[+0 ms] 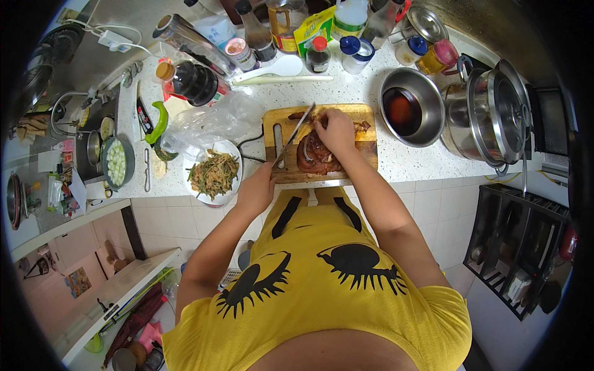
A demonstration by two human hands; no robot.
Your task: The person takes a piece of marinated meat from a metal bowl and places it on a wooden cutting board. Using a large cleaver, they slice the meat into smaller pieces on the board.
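Note:
My left hand (257, 188) grips a knife (296, 133) at its handle end, just off the near left of a wooden cutting board (366, 157). The blade slants up and away across the board, left of a large piece of glossy brown cooked meat (312, 160). My right hand (336, 132) holds the meat's far right part with bent fingers, which partly hide it. Beyond the blade's middle lies a dark cut strip of meat (296, 115). Small meat scraps (362, 126) sit right of my right hand.
A plate of cooked green beans (213, 178) and a plastic bag (209, 127) lie left of the board. To its right stand a steel bowl of dark liquid (403, 111) and a lidded steel pot (492, 116). Bottles, a white spoon (283, 66) and jars line the back.

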